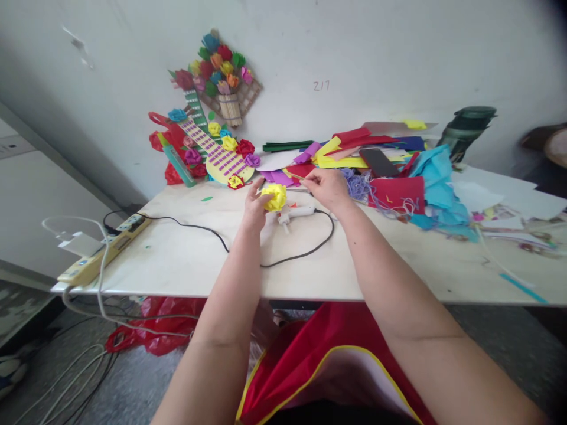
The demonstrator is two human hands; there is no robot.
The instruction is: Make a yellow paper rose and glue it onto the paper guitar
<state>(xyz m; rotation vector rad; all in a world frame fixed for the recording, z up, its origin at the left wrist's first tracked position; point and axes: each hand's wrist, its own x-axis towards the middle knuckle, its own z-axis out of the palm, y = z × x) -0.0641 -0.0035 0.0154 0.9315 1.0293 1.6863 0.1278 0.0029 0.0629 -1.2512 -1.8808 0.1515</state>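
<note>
"217" [321,86] marked the wall [376,53], blooms [219,68] filled a vase [230,110], my left hand [256,206] gripped a flower [274,198], my right hand [328,188] a stick [296,176].

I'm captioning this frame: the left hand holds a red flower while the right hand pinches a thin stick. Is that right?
Not quite: the flower in the left hand is yellow, not red, as the head view shows. The right hand does pinch a thin stick.

Pale wall [381,65] above a grey speckled floor [146,383].
</note>
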